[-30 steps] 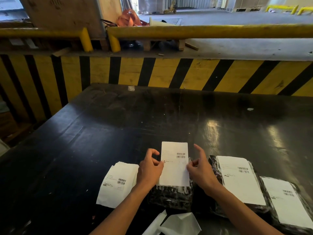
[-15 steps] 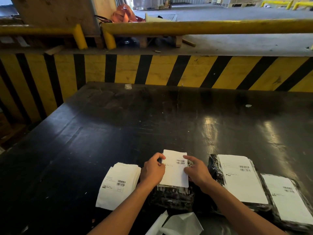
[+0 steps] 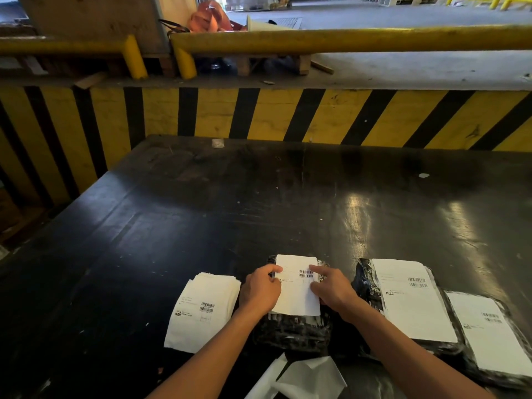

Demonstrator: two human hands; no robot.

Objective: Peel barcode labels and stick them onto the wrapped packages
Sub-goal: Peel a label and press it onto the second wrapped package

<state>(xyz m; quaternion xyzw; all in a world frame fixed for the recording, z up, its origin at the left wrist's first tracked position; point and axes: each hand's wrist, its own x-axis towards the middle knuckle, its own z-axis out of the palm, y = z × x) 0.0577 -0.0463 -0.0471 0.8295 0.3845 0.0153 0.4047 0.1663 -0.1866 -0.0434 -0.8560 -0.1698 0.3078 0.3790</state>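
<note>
Head view: at 6 o'clock, the left hand (image 3: 260, 289) and right hand (image 3: 331, 286) pin the barcode label (image 3: 296, 286) flat on the wrapped package (image 3: 293, 332), fingers spread along both edges, probably so it sticks smoothly. Spare labels (image 3: 201, 309) wait at 7 o'clock.

This is a warehouse loading dock. Across the middle of the frame runs a raised concrete dock edge painted in yellow and black diagonal hazard stripes (image 3: 259, 116), topped by thick yellow steel guard rails (image 3: 345, 40). Beyond, at the top, spreads a bare grey concrete floor (image 3: 403, 12). In the foreground stands a scuffed black worktable (image 3: 230, 211) bearing black plastic-wrapped packages with white barcode labels (image 3: 414, 300).
</note>
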